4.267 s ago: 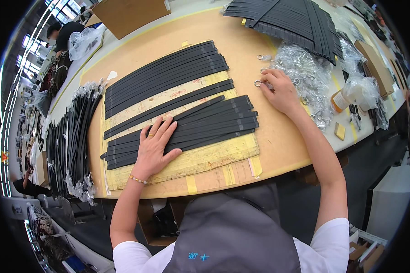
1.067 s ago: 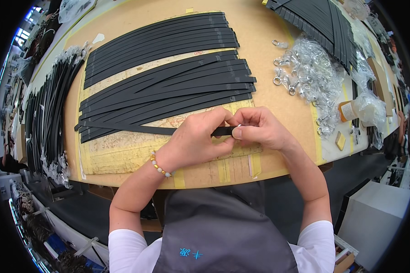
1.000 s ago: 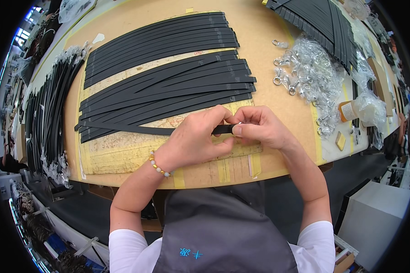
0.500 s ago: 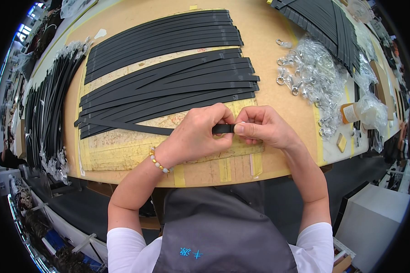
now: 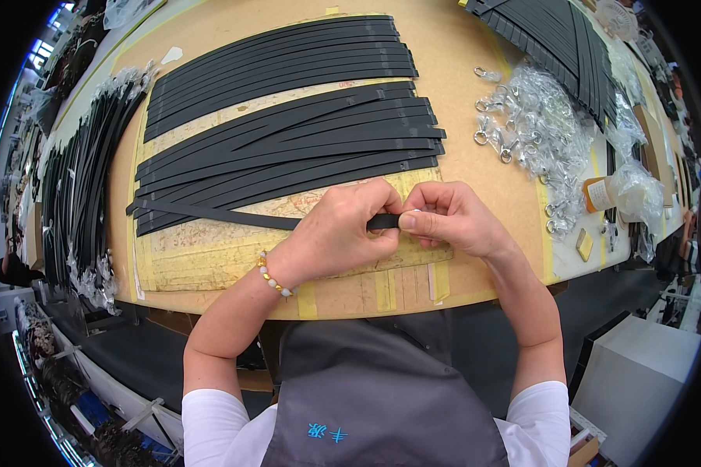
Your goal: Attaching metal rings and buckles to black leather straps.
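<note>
table edge: near rim of the tan worktable (image 5: pixel 475 167) bends under both wrists; yellow tape strips cross it just below the hands
open room: bare tabletop right of the strap stacks, up to the heap of metal clips in clear bags (image 5: pixel 537 136); narrow bare band between the paper sheet (image 5: pixel 210 249) and the near rim; far left taken by a long bundle of black straps (image 5: pixel 78 187) hanging over the left rim
stacks: middle stack of flat black straps (image 5: pixel 296 148) lies just beyond the knuckles, not touching them as far as I can tell; second stack (image 5: pixel 280 66) farther back; fanned pile of straps (image 5: pixel 553 39) top right, well apart
left hand (image 5: pixel 343 229): fingers curled tight, thumb and forefinger pinched on the black strap (image 5: pixel 210 214); palm-side down over the paper sheet; beaded bracelet (image 5: pixel 273 276) at the wrist
right hand (image 5: pixel 452 222): thumb (image 5: pixel 420 222) pressed flat along the strap end, other fingers folded over it; closed, no gap visible; whether anything else sits in the pinch cannot be told
strap: single one, pulled out from the stack; runs from the left edge of the middle stack diagonally across the paper sheet to between the two hands; short visible stretch bridging both thumbs
right side: small bottle and bags (image 5: pixel 623 191) near the right rim, well apart from the hands
</note>
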`<action>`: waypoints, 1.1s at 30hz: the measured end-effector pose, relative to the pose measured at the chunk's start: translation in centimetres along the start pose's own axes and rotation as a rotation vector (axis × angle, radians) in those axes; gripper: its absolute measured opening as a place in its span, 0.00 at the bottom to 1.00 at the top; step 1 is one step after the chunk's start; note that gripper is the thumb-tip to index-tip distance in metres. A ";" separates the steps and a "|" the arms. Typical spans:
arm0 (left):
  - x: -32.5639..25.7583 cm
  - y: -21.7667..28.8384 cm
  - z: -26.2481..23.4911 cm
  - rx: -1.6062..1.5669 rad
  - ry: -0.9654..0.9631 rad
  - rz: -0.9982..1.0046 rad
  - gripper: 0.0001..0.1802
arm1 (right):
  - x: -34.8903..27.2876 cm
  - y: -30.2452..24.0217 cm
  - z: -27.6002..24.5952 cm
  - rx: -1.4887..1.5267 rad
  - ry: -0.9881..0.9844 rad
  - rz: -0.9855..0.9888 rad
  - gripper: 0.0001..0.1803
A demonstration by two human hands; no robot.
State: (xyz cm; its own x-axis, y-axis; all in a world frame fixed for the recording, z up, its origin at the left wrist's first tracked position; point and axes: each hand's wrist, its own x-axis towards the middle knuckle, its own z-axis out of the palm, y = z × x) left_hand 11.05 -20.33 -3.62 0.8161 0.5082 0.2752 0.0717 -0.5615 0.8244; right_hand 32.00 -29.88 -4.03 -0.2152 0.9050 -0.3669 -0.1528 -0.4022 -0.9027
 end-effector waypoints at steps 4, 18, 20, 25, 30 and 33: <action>-0.1 0.0 -0.1 0.011 0.001 0.009 0.11 | 0.0 0.0 0.5 -0.070 0.037 -0.006 0.14; -0.2 -0.2 0.4 -0.119 -0.065 -0.065 0.12 | -0.2 0.4 1.9 -0.348 0.166 -0.207 0.09; 0.0 0.2 0.2 -0.121 -0.075 -0.076 0.13 | -0.2 0.8 1.6 -0.382 0.169 -0.250 0.10; 0.0 0.2 0.2 -0.111 -0.046 -0.023 0.14 | -0.3 -0.1 0.5 -0.229 0.077 -0.106 0.14; -0.1 0.3 0.2 -0.141 -0.101 -0.015 0.14 | -0.8 -0.7 0.5 -0.338 0.060 -0.074 0.14; -0.1 0.2 -0.5 -0.150 -0.202 -0.122 0.13 | -0.9 -0.3 0.3 -0.394 0.057 -0.153 0.14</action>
State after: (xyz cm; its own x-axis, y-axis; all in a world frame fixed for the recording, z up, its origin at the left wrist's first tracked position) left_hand 10.71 -20.22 -3.24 0.9053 0.4175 0.0776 0.1030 -0.3931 0.9137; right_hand 31.99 -30.61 -3.33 -0.1634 0.9608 -0.2239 0.2034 -0.1893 -0.9606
